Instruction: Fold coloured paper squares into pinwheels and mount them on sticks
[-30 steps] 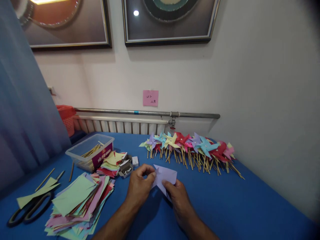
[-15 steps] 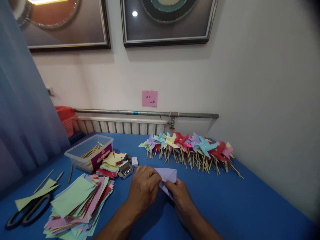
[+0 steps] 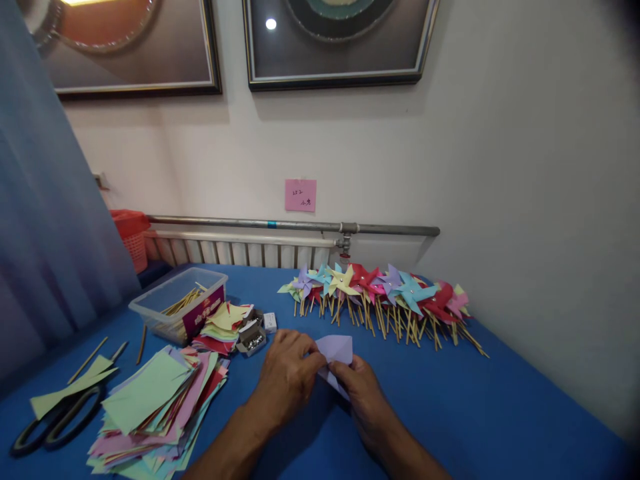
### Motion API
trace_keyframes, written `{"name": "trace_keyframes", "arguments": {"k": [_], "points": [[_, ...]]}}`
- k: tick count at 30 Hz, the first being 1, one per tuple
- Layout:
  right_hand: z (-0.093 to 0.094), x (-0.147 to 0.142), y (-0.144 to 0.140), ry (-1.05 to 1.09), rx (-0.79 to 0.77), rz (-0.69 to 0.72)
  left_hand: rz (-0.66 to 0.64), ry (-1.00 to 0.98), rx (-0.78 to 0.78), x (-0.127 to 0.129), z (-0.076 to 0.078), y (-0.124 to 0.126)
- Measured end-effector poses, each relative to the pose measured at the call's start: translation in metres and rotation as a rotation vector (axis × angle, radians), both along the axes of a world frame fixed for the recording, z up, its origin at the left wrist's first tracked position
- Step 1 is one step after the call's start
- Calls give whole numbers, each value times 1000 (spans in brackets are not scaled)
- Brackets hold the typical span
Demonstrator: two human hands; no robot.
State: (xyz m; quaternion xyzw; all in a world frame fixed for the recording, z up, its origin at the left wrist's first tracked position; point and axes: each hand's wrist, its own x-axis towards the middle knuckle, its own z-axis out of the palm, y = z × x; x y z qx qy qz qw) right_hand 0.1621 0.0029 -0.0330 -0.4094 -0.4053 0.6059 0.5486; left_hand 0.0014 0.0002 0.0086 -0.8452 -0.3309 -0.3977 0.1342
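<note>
Between my hands, above the blue table, is a piece of purple paper [image 3: 336,347], partly folded over. My left hand [image 3: 290,367] pinches its left side, with the thumb and fingers closed together. On the right, my right hand [image 3: 361,387] grips the lower right part, its thumb pressed on top near the centre. My fingers cover part of the paper, so its full shape is hidden. Just left of my left hand sits a small open box of metal pins [image 3: 251,340], with a small white box [image 3: 269,323] beside it.
Finished paper pinwheels [image 3: 375,293] on sticks lie in a row at the back right. To the left are a paper stack [image 3: 150,393], black-handled scissors [image 3: 75,417], smaller coloured paper pieces [image 3: 227,320] and a clear plastic box [image 3: 150,313] of sticks. A curtain [image 3: 55,200] hangs at far left.
The upper left part of the purple paper is now more bent and covered by my left hand, which has shifted slightly. My right hand keeps its grip.
</note>
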Motion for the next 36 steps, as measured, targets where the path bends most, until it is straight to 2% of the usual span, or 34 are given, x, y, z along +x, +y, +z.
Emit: {"name": "trace_keyframes", "arguments": {"k": [11,17,19,21,25,27,29,32,36], "points": [[8,1,-2,4,61,73,66,129,96,2,0,1],[0,3,3,-18,15,17,40,120,25,1,-2,-2],[0,5,4,-69,18,-19,7,42,-82,-1,2,-5],[3,6,3,-120,51,-47,13,-123,-238,-3,8,-7],[13,7,-2,-209,130,-95,140,-584,-696,-4,15,-4],[16,7,-4,-242,156,-117,98,-764,-950,-2,13,1],[17,6,-5,-271,180,-115,-26,-896,-1141,2,8,5],[15,4,-7,-323,215,-79,-158,-1042,-1275,9,-1,6],[12,4,-7,-337,215,-50,-216,-1146,-1340,14,-4,3]]}}
